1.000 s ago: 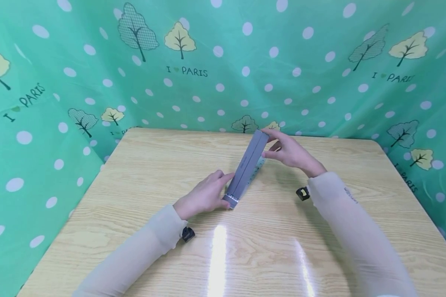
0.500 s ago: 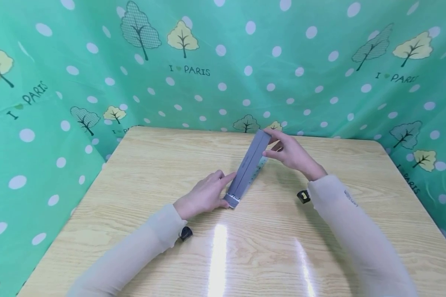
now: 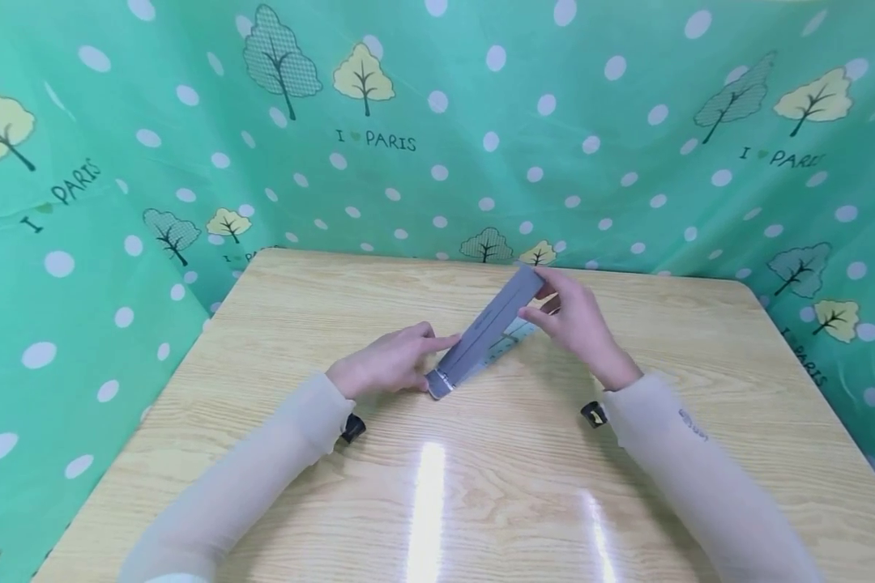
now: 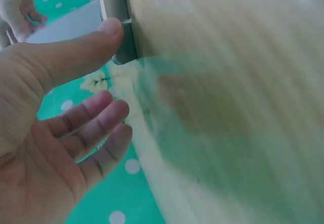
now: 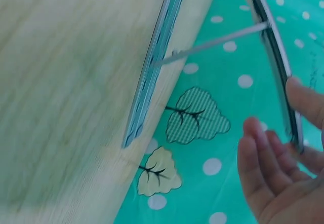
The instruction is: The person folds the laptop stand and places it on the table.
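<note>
A grey folding stand (image 3: 490, 324) stands in a narrow V on the table, its long upper panel raised toward the back right. Beneath lies the lower leg (image 3: 506, 342), slotted along its length. A thin strut (image 5: 212, 44) joins the two parts in the right wrist view. My left hand (image 3: 386, 361) holds the hinged end (image 4: 117, 26) between thumb and index finger, its other fingers apart from it. At the raised end, my right hand (image 3: 579, 324) grips the upper panel's edge with thumb and fingers. The panel hides part of the right fingers in the head view.
The wooden table (image 3: 321, 486) reflects two bright light streaks near its front. A green dotted curtain (image 3: 437, 121) printed with trees hangs behind the table and along both sides. Black wrist cameras (image 3: 593, 414) sit at both sleeve cuffs.
The stand has turned clockwise: its hinged end moved left, its raised end right and slightly lower. Both hands moved with it. More of the lower leg shows beneath the panel.
</note>
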A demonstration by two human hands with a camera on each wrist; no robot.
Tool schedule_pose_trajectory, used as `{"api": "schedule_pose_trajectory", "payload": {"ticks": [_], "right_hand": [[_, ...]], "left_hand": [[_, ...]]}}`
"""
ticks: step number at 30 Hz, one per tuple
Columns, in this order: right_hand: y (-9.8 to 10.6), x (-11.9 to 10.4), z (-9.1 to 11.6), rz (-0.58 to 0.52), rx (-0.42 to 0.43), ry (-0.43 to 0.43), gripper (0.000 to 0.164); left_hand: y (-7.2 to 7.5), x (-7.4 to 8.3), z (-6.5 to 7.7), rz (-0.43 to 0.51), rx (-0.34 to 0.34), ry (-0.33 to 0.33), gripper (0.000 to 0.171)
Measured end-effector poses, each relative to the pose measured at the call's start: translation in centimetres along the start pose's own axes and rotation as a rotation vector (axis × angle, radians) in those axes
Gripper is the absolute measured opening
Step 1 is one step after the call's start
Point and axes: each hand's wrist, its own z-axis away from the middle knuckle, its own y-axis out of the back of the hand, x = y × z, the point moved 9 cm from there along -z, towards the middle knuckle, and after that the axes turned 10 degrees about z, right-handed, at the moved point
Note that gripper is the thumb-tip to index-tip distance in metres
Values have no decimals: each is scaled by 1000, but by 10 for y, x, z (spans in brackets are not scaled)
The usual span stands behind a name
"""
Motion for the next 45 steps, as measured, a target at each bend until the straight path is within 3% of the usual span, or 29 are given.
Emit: {"api": "schedule_pose_trajectory", "payload": {"ticks": [7,12,16,21,29,36,45], "right_hand": [[3,-10,15,101,85,-75,58],[6,-7,21,130,96,-107,59],[9,-4,18,91,38,-72,60],[13,6,8,17,-83,-24,63],[13,23,-5,-114,-232,-3,58],[12,25,-7,-146,-231,-3,52],[11,26,-9,-132,-205,13,51]], "left_hand": [[6,-8,-3,-47,-14,20,94],[6,-7,-5,-7,-25,-14,92],[5,-6,-1,26,-30,4,91],[8,-3,10,40,27,60,84],[4,1,22,-64,93,94,53],[2,2,21,-94,123,87,37],[5,2,20,-153,167,127,31]]}}
